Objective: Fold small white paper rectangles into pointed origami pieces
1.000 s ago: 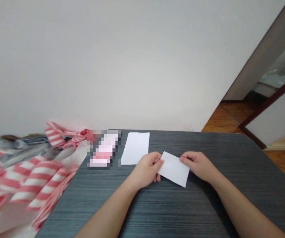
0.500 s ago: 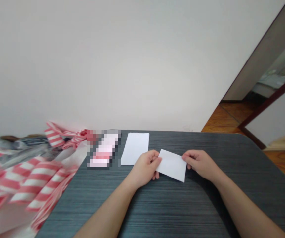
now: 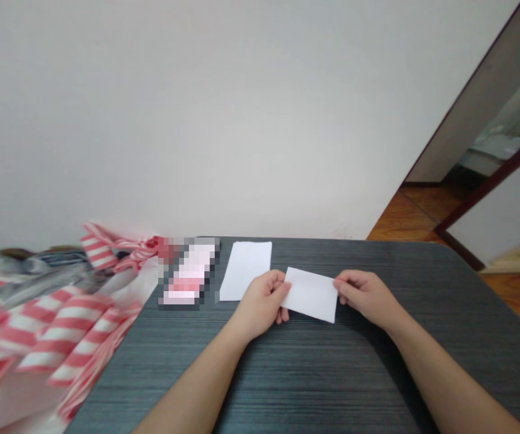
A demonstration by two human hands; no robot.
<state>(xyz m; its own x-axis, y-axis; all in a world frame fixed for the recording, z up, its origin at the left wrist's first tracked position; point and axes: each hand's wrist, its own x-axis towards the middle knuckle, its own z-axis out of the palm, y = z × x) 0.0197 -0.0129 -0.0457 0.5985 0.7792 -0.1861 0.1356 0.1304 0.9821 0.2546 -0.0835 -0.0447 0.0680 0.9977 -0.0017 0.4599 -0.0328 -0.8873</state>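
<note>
A small white sheet of paper (image 3: pixel 312 295) is held tilted above the dark table, its right side lower than its left. My left hand (image 3: pixel 263 304) pinches its left edge between thumb and fingers. At the upper right corner, the closed thumb and fingertips of my right hand (image 3: pixel 364 295) grip the sheet. Behind my left hand lies a larger white stack of paper (image 3: pixel 246 268), its near right corner hidden by that hand.
A blurred-out, phone-shaped object (image 3: pixel 192 271) lies left of the stack on the dark wood-grain table (image 3: pixel 296 380). Red-and-white striped cloth (image 3: pixel 56 331) is heaped beyond the table's left edge. A pale wall (image 3: pixel 242 120) rises behind; wooden floor (image 3: pixel 405 211) shows at right.
Both hands still hold the small sheet. It has shifted slightly up and left, and its lower edge has risen a little. The stack and the blurred object stay put.
</note>
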